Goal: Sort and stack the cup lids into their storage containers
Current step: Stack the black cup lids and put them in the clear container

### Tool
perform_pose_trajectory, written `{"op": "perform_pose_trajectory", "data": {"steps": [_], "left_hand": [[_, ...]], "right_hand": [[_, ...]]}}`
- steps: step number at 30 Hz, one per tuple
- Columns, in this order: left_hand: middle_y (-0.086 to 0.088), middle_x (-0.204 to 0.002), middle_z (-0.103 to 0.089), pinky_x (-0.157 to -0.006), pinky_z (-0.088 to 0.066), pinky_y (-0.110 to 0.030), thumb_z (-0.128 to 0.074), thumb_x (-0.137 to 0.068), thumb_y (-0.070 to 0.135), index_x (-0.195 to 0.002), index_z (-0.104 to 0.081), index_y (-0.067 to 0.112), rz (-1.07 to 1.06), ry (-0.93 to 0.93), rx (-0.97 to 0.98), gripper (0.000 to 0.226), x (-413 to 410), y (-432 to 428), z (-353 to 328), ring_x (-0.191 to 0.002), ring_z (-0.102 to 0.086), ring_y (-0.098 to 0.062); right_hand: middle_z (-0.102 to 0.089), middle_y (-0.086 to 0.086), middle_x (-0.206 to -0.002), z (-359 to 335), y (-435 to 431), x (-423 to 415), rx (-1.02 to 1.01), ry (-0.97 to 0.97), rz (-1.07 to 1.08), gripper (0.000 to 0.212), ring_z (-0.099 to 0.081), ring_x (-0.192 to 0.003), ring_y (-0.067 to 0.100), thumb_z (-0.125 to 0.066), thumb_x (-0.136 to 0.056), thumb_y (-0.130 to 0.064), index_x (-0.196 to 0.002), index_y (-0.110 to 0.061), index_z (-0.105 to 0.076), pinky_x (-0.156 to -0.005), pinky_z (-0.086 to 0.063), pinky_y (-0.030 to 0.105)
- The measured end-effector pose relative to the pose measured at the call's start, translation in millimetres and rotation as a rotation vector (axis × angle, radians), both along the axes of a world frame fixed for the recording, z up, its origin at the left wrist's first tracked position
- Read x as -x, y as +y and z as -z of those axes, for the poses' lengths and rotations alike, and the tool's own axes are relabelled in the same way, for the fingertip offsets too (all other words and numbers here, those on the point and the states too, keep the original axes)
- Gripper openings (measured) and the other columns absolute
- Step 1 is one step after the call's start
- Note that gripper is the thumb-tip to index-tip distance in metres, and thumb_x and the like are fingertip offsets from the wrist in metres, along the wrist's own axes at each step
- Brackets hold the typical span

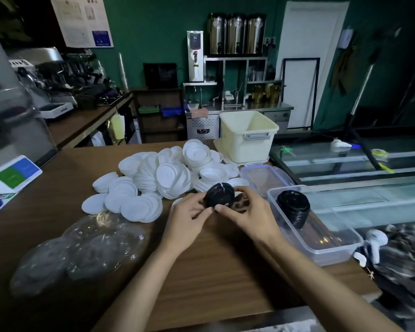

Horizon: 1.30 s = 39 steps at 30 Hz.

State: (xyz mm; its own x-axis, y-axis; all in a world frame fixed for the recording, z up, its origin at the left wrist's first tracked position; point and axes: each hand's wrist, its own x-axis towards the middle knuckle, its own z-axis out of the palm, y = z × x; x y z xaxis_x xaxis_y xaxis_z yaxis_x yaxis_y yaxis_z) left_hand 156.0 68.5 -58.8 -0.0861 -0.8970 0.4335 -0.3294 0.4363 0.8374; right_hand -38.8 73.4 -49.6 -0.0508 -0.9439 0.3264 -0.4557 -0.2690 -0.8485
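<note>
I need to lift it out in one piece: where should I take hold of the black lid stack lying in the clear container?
Probably best to grip the black lid stack round its ribbed sides, about midway, coming down from above. The clear container is open on top, and the stack lies tilted, so squeezing across it should keep the lids together.

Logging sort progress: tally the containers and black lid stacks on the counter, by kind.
Clear tub: 1
Tub cover: 1
Cream bin: 1
Black lid stacks: 2, held stack gripped by left hand and right hand, other stack in the tub
Total: 5
</note>
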Motion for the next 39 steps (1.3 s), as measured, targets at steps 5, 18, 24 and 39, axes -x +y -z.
{"op": "perform_pose_trajectory", "data": {"steps": [5,18,24,39], "left_hand": [[0.014,-0.1,-0.078,-0.092,-0.057,-0.022,-0.076,-0.093,0.011,-0.134,-0.066,0.033,0.069,0.136,-0.15,0.048,16,2,-29,-0.1,-0.076,-0.01],[0.008,-0.116,-0.073,-0.077,-0.055,-0.016,-0.074,-0.095,0.016,-0.116,-0.07,0.023,0.195,0.006,-0.122,0.023,126,-20,-69,-0.09,-0.072,0.002],[0.012,-0.112,-0.076,-0.082,-0.056,-0.023,-0.081,-0.088,0.019,-0.11,-0.074,0.03,0.228,-0.082,-0.163,0.026,163,-34,-68,-0.096,-0.074,-0.005],[0.019,-0.105,-0.071,-0.081,-0.05,-0.016,-0.084,-0.082,0.042,-0.12,-0.076,0.034,0.166,-0.469,-0.09,0.04,161,-36,-42,-0.101,-0.064,-0.004]], "right_hand": [[-0.074,-0.01,-0.11,-23,6,31,-0.039,-0.039,-0.027,0.044,-0.074,-0.095,0.008,-0.092,-0.081,-0.029,-0.118,-0.03,-0.067,-0.091,-0.06,0.029],[-0.08,-0.004,-0.102,-61,9,144,-0.027,-0.035,0.161,0.027,-0.076,-0.092,0.011,-0.088,-0.085,-0.013,-0.109,-0.023,-0.078,-0.091,-0.061,0.033],[-0.081,-0.002,-0.098,-59,-1,182,-0.084,-0.017,0.24,0.025,-0.079,-0.09,0.018,-0.088,-0.085,-0.013,-0.105,-0.025,-0.078,-0.094,-0.062,0.05],[-0.079,-0.001,-0.107,-42,-6,179,-0.248,0.408,0.084,0.025,-0.072,-0.101,0.018,-0.081,-0.092,-0.028,-0.116,-0.02,-0.08,-0.092,-0.055,0.032]]}}
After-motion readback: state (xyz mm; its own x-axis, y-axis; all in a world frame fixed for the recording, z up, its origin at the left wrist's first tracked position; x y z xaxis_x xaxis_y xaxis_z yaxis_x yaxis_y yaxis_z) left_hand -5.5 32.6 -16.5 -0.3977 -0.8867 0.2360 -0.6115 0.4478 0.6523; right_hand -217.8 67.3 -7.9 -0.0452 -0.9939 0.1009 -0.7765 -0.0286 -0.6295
